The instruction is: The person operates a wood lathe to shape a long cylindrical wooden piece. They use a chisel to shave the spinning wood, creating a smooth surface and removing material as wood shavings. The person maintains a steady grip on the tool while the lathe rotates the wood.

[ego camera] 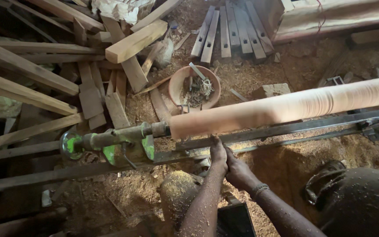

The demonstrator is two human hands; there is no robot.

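At the far left we see loose planks heaped on the sawdust-covered floor. Just right of them stands the green tailstock of a wood lathe, its spindle pressed against the left end of a long, pale wooden cylinder. This workpiece runs from the tailstock up and away to the right edge of the view, lying above the dark metal rails of the lathe bed. Behind it, on the floor, sits a round clay-coloured bowl with small odds and ends in it, and further back lies a row of slotted wooden bars.

Our left hand and right hand are pressed close together just below the left end of the cylinder, down at the rail. The fingers of both curl inward, but we cannot tell whether they are clamped on anything, since what lies beneath them is hidden. The right wrist wears a thin band. Both forearms are dusted with shavings.
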